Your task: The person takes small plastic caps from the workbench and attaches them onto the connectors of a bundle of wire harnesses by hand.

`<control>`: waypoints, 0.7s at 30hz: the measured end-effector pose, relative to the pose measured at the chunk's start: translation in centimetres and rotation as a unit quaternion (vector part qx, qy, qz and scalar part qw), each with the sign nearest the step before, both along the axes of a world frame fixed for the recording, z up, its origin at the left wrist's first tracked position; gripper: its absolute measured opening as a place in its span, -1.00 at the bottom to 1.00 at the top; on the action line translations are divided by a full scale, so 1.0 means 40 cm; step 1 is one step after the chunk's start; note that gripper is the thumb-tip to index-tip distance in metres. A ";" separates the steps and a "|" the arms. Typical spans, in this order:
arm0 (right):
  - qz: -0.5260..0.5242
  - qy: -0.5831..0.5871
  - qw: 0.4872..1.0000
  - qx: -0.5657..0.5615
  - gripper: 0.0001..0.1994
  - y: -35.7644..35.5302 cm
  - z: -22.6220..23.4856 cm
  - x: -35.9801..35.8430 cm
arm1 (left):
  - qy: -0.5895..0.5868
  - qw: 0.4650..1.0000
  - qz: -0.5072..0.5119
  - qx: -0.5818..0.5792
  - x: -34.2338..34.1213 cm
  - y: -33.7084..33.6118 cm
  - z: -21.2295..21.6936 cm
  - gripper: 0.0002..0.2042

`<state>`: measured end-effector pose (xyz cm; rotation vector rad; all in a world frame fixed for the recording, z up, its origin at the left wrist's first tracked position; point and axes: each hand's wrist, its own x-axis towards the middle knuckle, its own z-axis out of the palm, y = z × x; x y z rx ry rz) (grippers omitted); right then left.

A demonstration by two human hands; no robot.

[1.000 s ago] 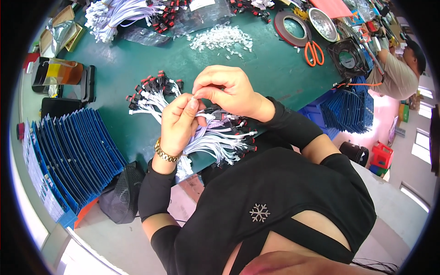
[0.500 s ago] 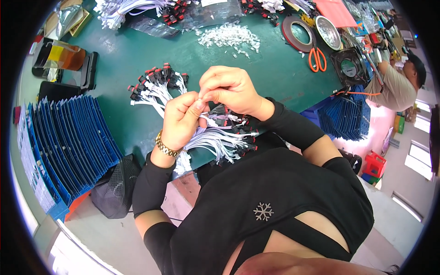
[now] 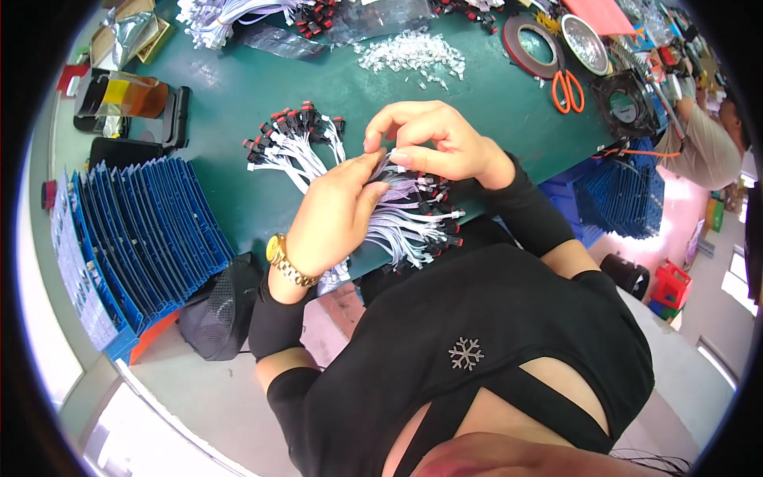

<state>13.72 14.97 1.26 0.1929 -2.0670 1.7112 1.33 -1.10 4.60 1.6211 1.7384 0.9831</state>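
Note:
Over a pile of white cables [image 3: 401, 230] with black-and-red connector ends, my left hand [image 3: 334, 207] lies with its fingers stretched out and its thumb apart. A gold watch circles that wrist. My right hand [image 3: 445, 143] hovers just beside it, thumb and curved fingers apart, with nothing visible in them. Its fingertips come close to the left fingertips, above the cables. A second fan of white cables [image 3: 298, 151], also with black-and-red connectors, lies on the green table [image 3: 230, 87] beyond my left hand. Part of the pile is hidden beneath both hands.
Small clear plastic pieces [image 3: 413, 56] are heaped at the back. Orange scissors [image 3: 567, 91], a tape roll [image 3: 531, 48], a round metal dish [image 3: 584, 44] and a black fan [image 3: 624, 106] sit at the right. Blue panels [image 3: 151, 238] stand at the left. Another person [image 3: 699, 147] is at far right.
My hands were pinched together fingertip to fingertip; now they have parted and opened. The left hand has flattened lower over the cables. The whole view has shifted slightly.

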 end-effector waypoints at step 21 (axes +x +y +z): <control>-0.076 -0.129 0.944 0.293 -0.70 -0.136 -0.043 0.113 | -0.010 0.971 0.186 -0.147 -0.062 0.023 -0.063 -0.89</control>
